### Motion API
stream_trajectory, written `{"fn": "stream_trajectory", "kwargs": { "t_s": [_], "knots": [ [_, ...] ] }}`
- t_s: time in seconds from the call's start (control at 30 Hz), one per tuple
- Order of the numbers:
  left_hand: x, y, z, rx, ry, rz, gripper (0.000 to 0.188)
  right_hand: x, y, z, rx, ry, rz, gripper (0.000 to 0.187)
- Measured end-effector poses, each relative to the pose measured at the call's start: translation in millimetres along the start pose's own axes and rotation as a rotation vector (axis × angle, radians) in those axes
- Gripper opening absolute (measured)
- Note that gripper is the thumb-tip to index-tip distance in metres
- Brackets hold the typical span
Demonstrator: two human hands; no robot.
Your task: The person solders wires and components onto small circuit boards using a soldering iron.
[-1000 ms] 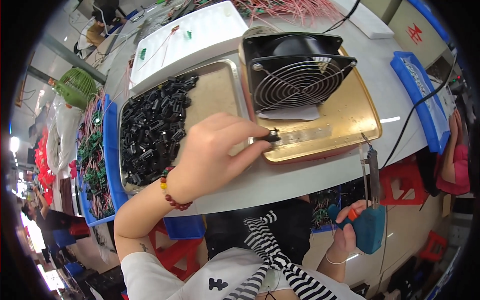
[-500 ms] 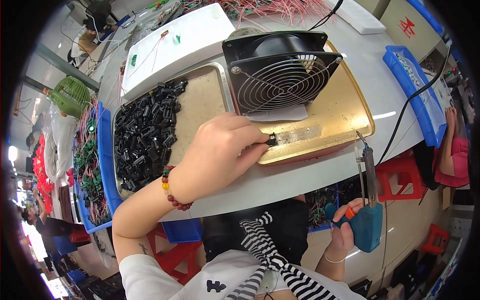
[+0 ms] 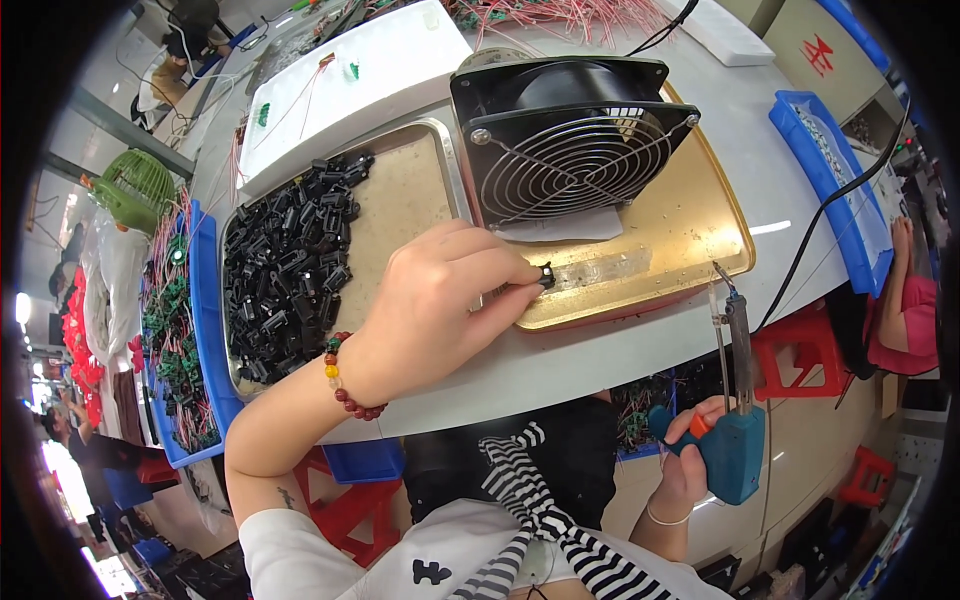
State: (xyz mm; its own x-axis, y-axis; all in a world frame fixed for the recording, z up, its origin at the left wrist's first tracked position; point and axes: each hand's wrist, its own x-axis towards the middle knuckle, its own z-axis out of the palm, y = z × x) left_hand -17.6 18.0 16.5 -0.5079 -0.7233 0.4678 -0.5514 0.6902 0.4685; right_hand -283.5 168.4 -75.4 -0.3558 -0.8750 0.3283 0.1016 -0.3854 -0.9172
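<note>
My left hand [image 3: 455, 290] pinches a small black plastic part [image 3: 547, 275] between thumb and fingertips. It is at the near left of a gold-coloured tray [image 3: 690, 240], at the left end of a clear strip [image 3: 605, 266] stuck to the tray. The fingers hide much of the part. My right hand [image 3: 690, 465] is closed round the teal handle of a soldering gun [image 3: 735, 455], one finger by its orange trigger. Its metal tip points up, just off the tray's near right corner. To the left, many similar black parts [image 3: 290, 270] lie heaped in a metal tray [image 3: 445, 150].
A black fan with a wire guard [image 3: 575, 165] stands on the gold tray. White foam [image 3: 350, 90] lies behind the metal tray. Blue bins [image 3: 208, 330] flank the left side, and a blue tray [image 3: 835, 190] sits right, near a black cable [image 3: 835, 185]. Another person's arm [image 3: 900, 270] shows far right.
The view has shifted slightly. The black part in my left fingers looks turned a little; my right hand keeps the soldering gun in the same place.
</note>
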Motion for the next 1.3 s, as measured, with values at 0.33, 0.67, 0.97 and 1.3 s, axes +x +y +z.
{"fn": "stream_trajectory", "kwargs": {
  "t_s": [0.33, 0.67, 0.97, 1.3],
  "knots": [
    [0.8, -2.8, 6.5, -0.058, 0.029, 0.020, 0.013, 5.5, -2.2, 4.9, -0.020, 0.005, 0.025, 0.043],
    [-7.4, -0.5, -0.5, -0.014, -0.058, -0.062, 0.014, 6.2, -1.5, 13.2, 0.010, 0.033, -0.001, 0.041],
    [-64.0, -35.6, -77.8, 0.535, -0.142, -0.265, 0.015, 2.4, 2.4, 3.4, -0.010, 0.009, -0.011, 0.041],
    [-82.8, -54.3, -55.6, 0.795, -0.115, -0.360, 0.020, 3.9, -3.4, 15.8, -0.042, -0.023, -0.028, 0.041]
  ]
}}
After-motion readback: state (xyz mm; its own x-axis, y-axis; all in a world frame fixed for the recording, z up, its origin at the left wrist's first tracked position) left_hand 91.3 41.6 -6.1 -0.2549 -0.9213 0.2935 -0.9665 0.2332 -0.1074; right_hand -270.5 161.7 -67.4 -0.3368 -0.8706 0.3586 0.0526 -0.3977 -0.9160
